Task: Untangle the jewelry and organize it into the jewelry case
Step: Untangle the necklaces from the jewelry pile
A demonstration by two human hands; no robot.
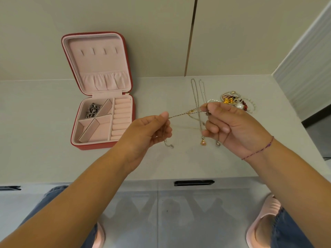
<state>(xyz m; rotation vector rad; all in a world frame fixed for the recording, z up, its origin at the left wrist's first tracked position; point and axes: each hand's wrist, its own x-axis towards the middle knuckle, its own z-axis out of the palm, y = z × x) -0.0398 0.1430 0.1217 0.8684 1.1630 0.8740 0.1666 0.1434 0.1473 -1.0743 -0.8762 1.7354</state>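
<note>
A thin chain necklace [184, 112] is stretched taut between my two hands above the counter. My left hand [152, 129] pinches one end between thumb and fingers. My right hand [231, 126] pinches the other end, where more chains [196, 93] cross it and trail back along the counter. A pink pendant [203, 142] and small silver pendants [218, 144] hang below my hands. The red jewelry case [129, 68] stands open at the left, pink inside, with a dark silver piece [92, 110] in its back left compartment.
A tangled pile of bracelets, pearls and red and gold beads [234, 102] lies at the right of the pale counter [53, 158], behind my right hand. A wall [304, 68] closes the right side. A drawer handle [193, 182] sits under the counter's front edge.
</note>
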